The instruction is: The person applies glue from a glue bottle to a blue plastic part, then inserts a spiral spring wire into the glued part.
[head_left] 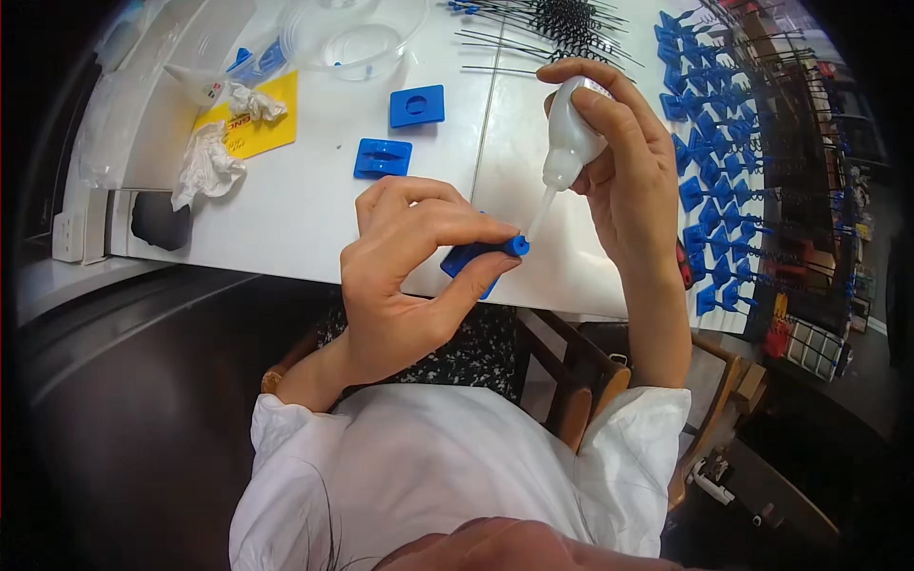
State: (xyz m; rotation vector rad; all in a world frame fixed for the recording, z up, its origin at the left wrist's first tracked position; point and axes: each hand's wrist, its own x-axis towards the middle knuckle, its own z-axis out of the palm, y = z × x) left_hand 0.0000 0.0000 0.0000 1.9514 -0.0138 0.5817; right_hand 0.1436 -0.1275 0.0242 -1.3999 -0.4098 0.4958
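Note:
Between the thumb and fingers of my left hand (405, 266) is a small blue plastic part (517, 246) with a round, hollow-looking end facing right. A blue piece below it, partly behind my fingers, may belong to the same part. My right hand (633, 157) is wrapped round a white squeeze bottle (568, 138), tipped nozzle-down. Its thin nozzle tip (539, 221) is close to the round blue end; whether they touch I cannot tell. Beyond my left hand lie a blue square piece with a raised bridge (383, 158) and a blue plate with a round hole (417, 106).
Crumpled white tissues (209, 167) lie by a yellow card (271, 128) at the left. Behind are a clear plastic container (357, 38) and a long translucent bin (143, 86). Black rods (562, 29) are piled at the far side. Rows of blue pieces (709, 171) line the right.

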